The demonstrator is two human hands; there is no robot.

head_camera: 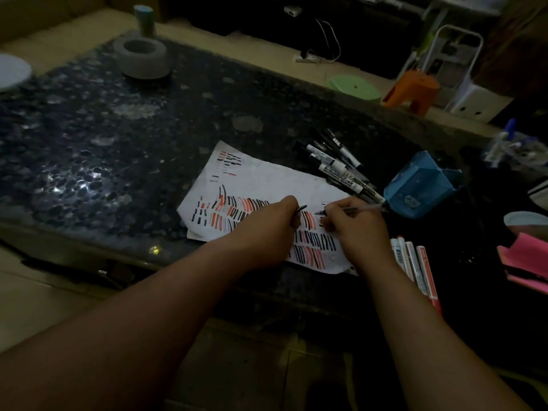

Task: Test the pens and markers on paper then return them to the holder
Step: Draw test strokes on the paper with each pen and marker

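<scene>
I see the right hand (353, 229) pinch a thin pen (355, 209), tip at the paper (267, 179); the left hand (267, 229) curls round what looks like its cap (302, 208). The blue holder (421, 185) lies tipped nearby: returned pens may roll out.

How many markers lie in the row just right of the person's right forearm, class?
4, side by side on the dark table: three white-bodied markers nearest the forearm, then a red marker outermost. The forearm may hide more.
</scene>
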